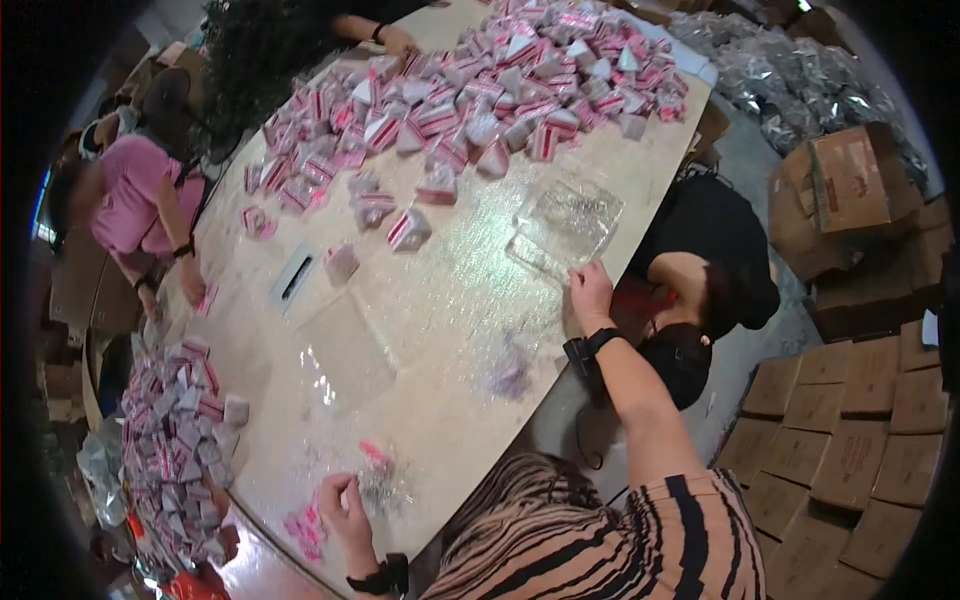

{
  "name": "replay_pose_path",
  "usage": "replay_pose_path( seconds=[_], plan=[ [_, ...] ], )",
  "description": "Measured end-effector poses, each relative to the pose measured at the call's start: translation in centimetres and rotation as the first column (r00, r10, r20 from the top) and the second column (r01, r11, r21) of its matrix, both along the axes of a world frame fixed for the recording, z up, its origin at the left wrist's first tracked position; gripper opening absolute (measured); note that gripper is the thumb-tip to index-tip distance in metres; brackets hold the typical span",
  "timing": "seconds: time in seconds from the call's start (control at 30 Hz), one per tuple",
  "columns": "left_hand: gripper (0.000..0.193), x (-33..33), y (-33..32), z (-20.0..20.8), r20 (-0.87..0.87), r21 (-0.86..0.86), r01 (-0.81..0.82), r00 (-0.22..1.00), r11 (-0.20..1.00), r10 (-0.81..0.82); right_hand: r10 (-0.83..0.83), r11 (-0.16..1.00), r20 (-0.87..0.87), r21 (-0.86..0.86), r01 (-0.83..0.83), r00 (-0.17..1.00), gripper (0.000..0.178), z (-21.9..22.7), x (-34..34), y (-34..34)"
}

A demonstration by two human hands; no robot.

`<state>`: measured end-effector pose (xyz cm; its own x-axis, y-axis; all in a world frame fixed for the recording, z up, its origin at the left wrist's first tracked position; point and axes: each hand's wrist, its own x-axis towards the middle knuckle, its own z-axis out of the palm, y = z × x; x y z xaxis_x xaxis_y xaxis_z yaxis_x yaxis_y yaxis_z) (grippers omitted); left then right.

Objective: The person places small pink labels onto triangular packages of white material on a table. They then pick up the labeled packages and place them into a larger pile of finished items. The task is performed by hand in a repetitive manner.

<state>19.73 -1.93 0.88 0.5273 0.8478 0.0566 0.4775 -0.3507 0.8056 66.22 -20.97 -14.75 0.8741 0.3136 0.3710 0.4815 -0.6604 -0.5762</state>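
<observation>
My right hand [591, 292] reaches across the table's right side. Its fingertips are pinched on the near edge of a clear plastic bag [540, 258]. Another crinkled clear plastic sheet [578, 215] lies just beyond it. At the table's near edge, my left hand [345, 508] hovers with loosely bent fingers, nothing visible in them. Small pink pieces [305, 528] lie beside it, along with a brighter pink piece [373, 453] and a little heap of clear, shiny bits [383, 492]. A flat clear bag [345, 355] rests mid-table.
Many wrapped pink-and-white packets [440, 120] cover the far table [450, 300]; another pile [180, 450] sits at left. A dark cutter-like tool [295, 278] lies on a pale card. A pink-clad person [140, 200] works at left; a black-clad person [710, 250] bends at right, near stacked cartons [830, 430].
</observation>
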Motion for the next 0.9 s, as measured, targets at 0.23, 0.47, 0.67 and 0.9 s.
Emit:
replay_pose_path(
  seconds=[0.23,0.47,0.67,0.9],
  plan=[
    [0.003,-0.8,-0.4,0.4,0.071,-0.07,0.015,0.997,0.997,-0.01,0.351,0.936,-0.062,0.017,-0.35,0.934,0.015,2.4,-9.1,2.1],
    [0.002,-3.4,-0.2,-0.2,0.108,-0.105,0.042,0.994,0.994,-0.03,0.548,0.836,-0.064,0.025,-0.548,0.834,0.013,1.5,-17.5,4.7],
    [0.003,-5.9,-0.5,0.6,0.054,0.014,0.05,0.997,0.999,-0.051,0.53,0.843,-0.071,-0.067,-0.534,0.845,0.015,0.9,-21.0,5.9],
    [0.005,-7.4,-1.2,2.6,-0.043,0.181,0.065,0.997,0.981,-0.058,0.806,0.582,-0.475,0.527,-0.619,0.354,0.033,11.6,-31.5,9.5]
  ],
)
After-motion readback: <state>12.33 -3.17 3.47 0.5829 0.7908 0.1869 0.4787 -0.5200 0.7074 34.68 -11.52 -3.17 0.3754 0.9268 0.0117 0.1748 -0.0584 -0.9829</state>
